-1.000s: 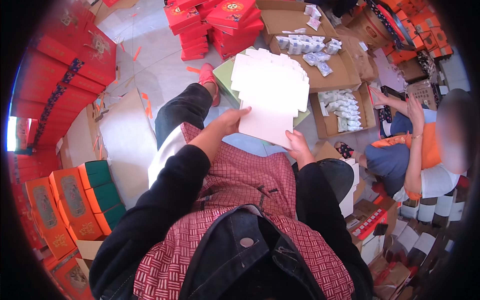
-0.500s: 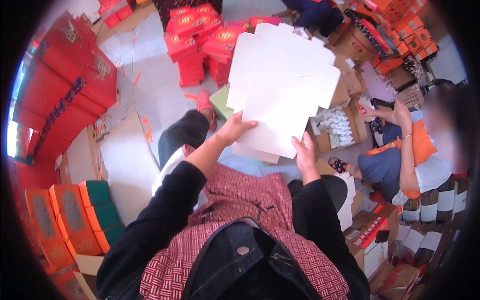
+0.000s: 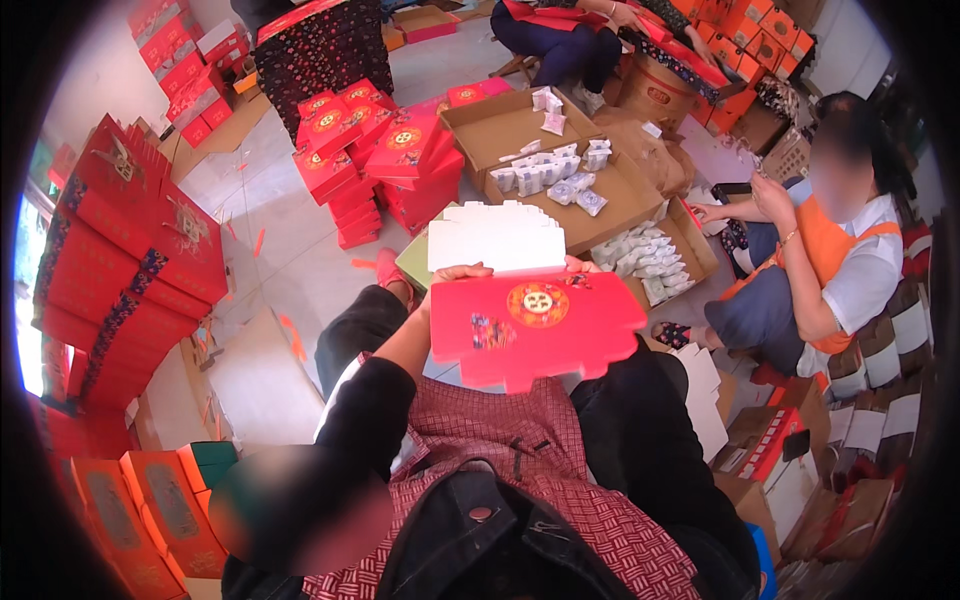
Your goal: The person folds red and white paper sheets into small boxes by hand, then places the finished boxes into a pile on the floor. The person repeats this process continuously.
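Note:
Above my lap I hold a flat cardboard box blank (image 3: 538,335), bent along a crease. Its red printed face with a round gold emblem is toward me, and a white panel (image 3: 497,238) stands up behind it. My left hand (image 3: 464,272) grips the blank at the crease on the left; only its fingers show over the edge. The fingers of my right hand (image 3: 581,265) close on the same crease farther right, with the rest of that hand hidden behind the red panel. Just beyond the blank, a green box (image 3: 415,258) is partly covered.
Open brown cartons (image 3: 625,185) hold several small white packets (image 3: 540,172). Red boxes are stacked ahead (image 3: 410,150) and at left (image 3: 140,220). Orange boxes (image 3: 165,510) stand at lower left. A co-worker in an orange apron (image 3: 835,260) sits at right; another person (image 3: 575,45) sits ahead.
The blank was held up flat, white side toward me. It has come lower and tipped, so the red face shows and the white panel is folded up behind. The cartons of packets are uncovered.

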Motion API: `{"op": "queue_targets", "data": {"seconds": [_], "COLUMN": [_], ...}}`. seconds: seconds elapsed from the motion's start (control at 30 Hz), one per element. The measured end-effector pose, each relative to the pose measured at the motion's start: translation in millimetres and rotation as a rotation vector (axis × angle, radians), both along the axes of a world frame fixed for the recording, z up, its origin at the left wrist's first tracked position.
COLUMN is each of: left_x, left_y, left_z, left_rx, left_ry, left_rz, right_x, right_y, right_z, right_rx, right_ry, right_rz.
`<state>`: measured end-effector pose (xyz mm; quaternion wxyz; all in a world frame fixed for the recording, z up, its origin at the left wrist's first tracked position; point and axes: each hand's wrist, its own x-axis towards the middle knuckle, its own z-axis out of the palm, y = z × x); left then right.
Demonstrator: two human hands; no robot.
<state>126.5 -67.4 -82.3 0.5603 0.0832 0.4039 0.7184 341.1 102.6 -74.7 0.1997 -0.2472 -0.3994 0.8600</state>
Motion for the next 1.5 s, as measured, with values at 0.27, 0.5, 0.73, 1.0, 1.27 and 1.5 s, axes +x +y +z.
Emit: {"op": "queue_targets", "data": {"seconds": [0.27,0.5,0.73,1.0,1.27,1.5], "left_x": [-7,5,1,10,7,52], "left_y": [14,16,4,-7,11,-29], "left_z": [-27,-65,-3,-8,-77,-66], "left_rx": [0.006,0.042,0.033,-0.131,-0.451,-0.386], "left_ry": [0.568,0.325,0.429,0.623,0.213,1.625], "left_rz": [0.243,0.318,0.211,0.184,0.161,-0.071], "right_x": [-20,-37,-29,-38,26,14], "right_y": [27,19,21,12,-28,-31], "right_z": [-37,-63,-37,-38,-91,-104], "right_rx": [0.166,0.141,0.070,0.080,0.196,-0.061], "right_ry": [0.166,0.161,0.202,0.206,-0.295,-0.695], "right_rz": [-0.106,-0.235,-0.149,-0.078,0.266,0.136]}}
